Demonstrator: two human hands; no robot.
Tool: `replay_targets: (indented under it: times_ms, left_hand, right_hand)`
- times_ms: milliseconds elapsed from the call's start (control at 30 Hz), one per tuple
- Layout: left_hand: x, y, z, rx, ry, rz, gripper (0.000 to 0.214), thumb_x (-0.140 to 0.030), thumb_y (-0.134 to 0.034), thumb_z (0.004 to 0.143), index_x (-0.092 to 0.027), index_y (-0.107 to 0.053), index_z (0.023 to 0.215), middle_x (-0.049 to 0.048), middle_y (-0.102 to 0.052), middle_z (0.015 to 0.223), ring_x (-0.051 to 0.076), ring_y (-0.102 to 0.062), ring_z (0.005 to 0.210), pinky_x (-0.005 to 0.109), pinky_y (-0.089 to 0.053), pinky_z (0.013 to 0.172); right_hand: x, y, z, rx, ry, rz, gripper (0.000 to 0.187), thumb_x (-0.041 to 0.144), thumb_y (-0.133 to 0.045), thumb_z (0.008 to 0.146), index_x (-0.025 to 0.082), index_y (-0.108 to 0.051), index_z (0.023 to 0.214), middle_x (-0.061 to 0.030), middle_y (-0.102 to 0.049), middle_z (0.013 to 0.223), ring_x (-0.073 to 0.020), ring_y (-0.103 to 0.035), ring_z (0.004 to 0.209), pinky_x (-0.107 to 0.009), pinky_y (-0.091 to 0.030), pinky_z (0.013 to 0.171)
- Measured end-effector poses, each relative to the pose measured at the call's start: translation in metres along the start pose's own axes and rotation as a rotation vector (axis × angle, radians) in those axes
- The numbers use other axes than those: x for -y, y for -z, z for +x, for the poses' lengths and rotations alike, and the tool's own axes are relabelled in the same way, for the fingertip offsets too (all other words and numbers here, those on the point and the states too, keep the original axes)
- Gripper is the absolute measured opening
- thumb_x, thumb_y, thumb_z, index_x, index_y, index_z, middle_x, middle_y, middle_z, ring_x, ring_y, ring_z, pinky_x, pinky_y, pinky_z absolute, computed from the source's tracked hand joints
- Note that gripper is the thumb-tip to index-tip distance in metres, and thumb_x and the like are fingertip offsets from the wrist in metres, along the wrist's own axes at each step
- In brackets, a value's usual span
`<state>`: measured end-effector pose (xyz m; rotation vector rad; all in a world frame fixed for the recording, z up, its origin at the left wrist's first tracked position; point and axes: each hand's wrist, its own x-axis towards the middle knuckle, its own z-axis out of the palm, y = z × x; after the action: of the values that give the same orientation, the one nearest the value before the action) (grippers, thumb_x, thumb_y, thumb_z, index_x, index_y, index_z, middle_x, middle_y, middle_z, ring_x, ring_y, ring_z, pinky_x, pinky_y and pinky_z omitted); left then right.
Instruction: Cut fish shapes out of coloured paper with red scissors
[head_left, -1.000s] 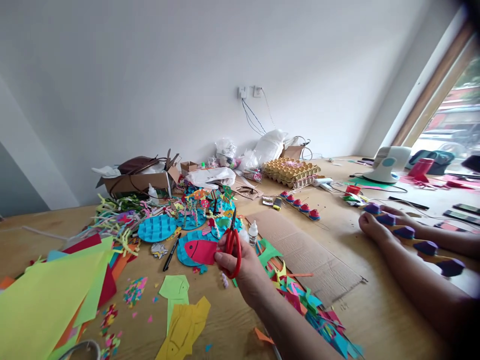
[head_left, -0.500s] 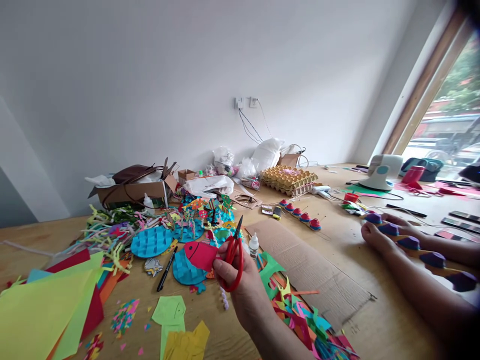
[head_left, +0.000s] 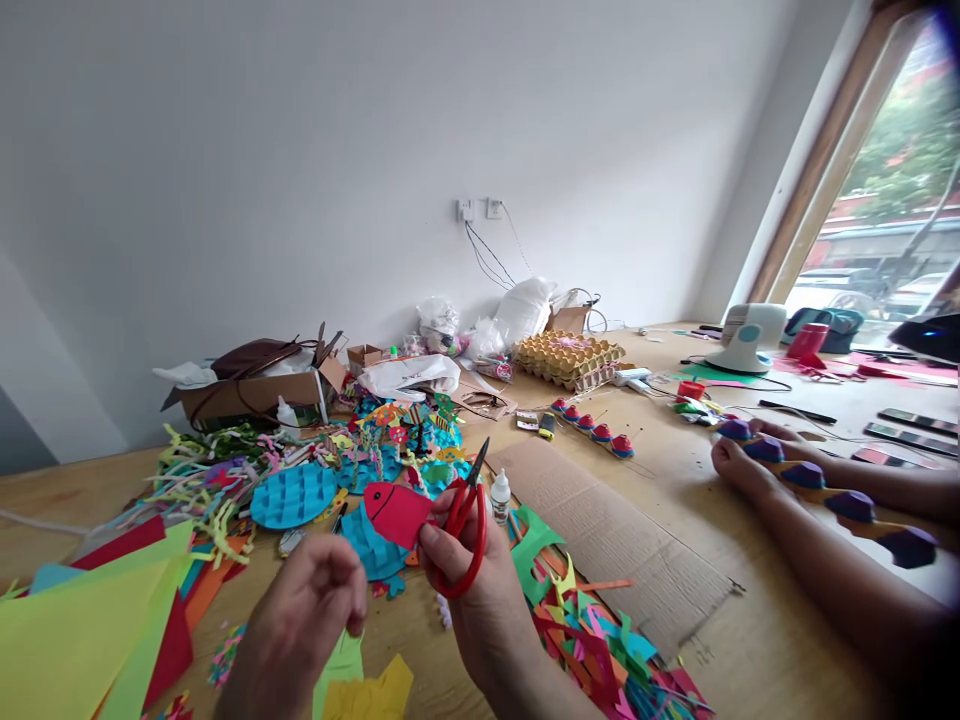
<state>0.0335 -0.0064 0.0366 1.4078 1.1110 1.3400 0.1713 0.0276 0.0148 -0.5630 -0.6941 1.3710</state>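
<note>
My right hand is closed around red-handled scissors, their dark blades pointing up. Between its thumb and finger it also pinches a red paper fish, which has an eye and a curved line drawn on it. To the left, my left hand is raised with its fingers curled in, showing nothing in them. Behind the fish lies a blue scalloped paper disc. A marker pen is partly hidden behind my left hand. Light green paper and a mustard paper piece lie below.
Coloured sheets are stacked at left. Paper scraps, cardboard and a glue bottle are right of my hands. Another person's hands hold a painted egg-carton strip. Egg trays stand behind.
My left hand has come into view at lower left, in front of the pen and green paper. My right hand still holds the scissors and fish; the view has shifted slightly.
</note>
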Motion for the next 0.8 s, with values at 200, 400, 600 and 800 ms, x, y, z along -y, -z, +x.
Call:
replay_targets:
  times_ms: [200,400,600,800]
  left_hand:
    - [0.013,-0.026,0.030,-0.112,-0.042,0.078,0.017,-0.034,-0.060,0.071,-0.021,-0.064,0.082,-0.0002,-0.063,0.067,0.018,-0.053,0.059,0.027,-0.043,0.059]
    - [0.011,-0.014,0.026,0.003,-0.078,0.173,0.014,-0.029,-0.057,0.073,-0.020,-0.067,0.070,0.0004,-0.067,0.065,0.021,-0.061,0.066,0.026,-0.047,0.063]
    - [0.008,-0.007,0.024,0.147,-0.067,0.191,0.020,-0.028,-0.054,0.077,-0.022,-0.070,0.087,0.0013,-0.072,0.083,0.022,-0.063,0.078,0.026,-0.048,0.072]
    - [0.009,-0.010,0.024,0.099,-0.003,0.129,0.012,-0.026,-0.060,0.072,-0.020,-0.070,0.073,0.0015,-0.069,0.071,0.021,-0.060,0.070,0.024,-0.047,0.064]
  right_hand:
    - [-0.008,-0.001,-0.004,0.081,-0.024,-0.053,0.032,0.028,-0.076,0.060,0.017,-0.055,0.082,0.0009,-0.057,0.071,-0.0098,-0.049,0.056,-0.020,-0.039,0.049]
    - [0.007,0.001,-0.004,0.099,0.004,-0.215,0.026,0.026,-0.073,0.064,0.017,-0.056,0.080,0.0018,-0.058,0.068,-0.0096,-0.049,0.058,-0.019,-0.039,0.052]
    - [0.012,0.005,0.000,0.167,-0.036,-0.317,0.023,0.025,-0.072,0.063,0.017,-0.055,0.076,0.0036,-0.056,0.063,-0.0089,-0.047,0.052,-0.018,-0.036,0.047]
    - [0.007,0.002,-0.003,0.163,-0.024,-0.334,0.024,0.026,-0.070,0.064,0.017,-0.053,0.078,0.0039,-0.054,0.064,-0.0083,-0.045,0.053,-0.018,-0.035,0.048]
